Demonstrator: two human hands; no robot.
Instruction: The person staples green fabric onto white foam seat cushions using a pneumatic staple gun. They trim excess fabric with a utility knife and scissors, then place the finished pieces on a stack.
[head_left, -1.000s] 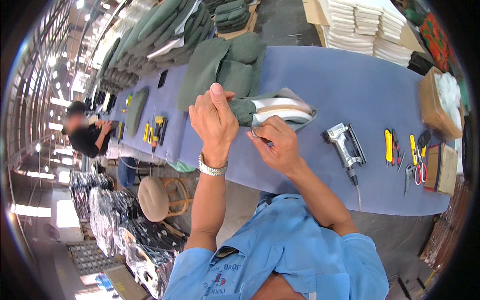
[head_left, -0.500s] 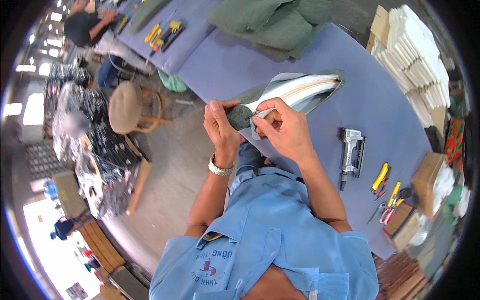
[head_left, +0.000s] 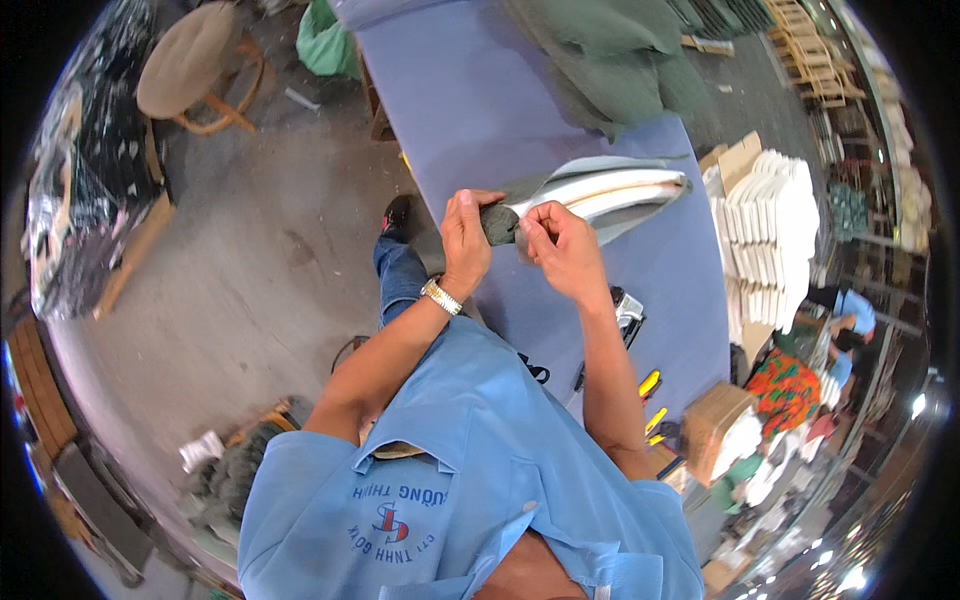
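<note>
A long curved upholstery piece (head_left: 610,192), white padding with a thin tan edge strip, lies on the blue-grey table, partly wrapped in dark green-grey fabric (head_left: 499,226). My left hand (head_left: 464,245) is closed around its fabric-covered near end, thumb and fingers on either side. Beside it, my right hand (head_left: 566,248) is curled with thumb and forefinger pinching the loose fabric edge at that end. The far end rests on the table, its padding uncovered. Behind my right forearm, a staple gun (head_left: 628,312) is partly hidden.
Green-grey fabric sheets (head_left: 610,60) are heaped at the table's (head_left: 440,90) far side. Yellow-handled tools (head_left: 651,384) lie right of my forearm. Stacked white pads (head_left: 765,235) and a cardboard box (head_left: 718,425) stand to the right. A round stool (head_left: 190,60) stands left.
The view has swung to the right, so surroundings shift left. Both hands stay at the piece's near end; my right fingers are more tightly curled on the fabric.
</note>
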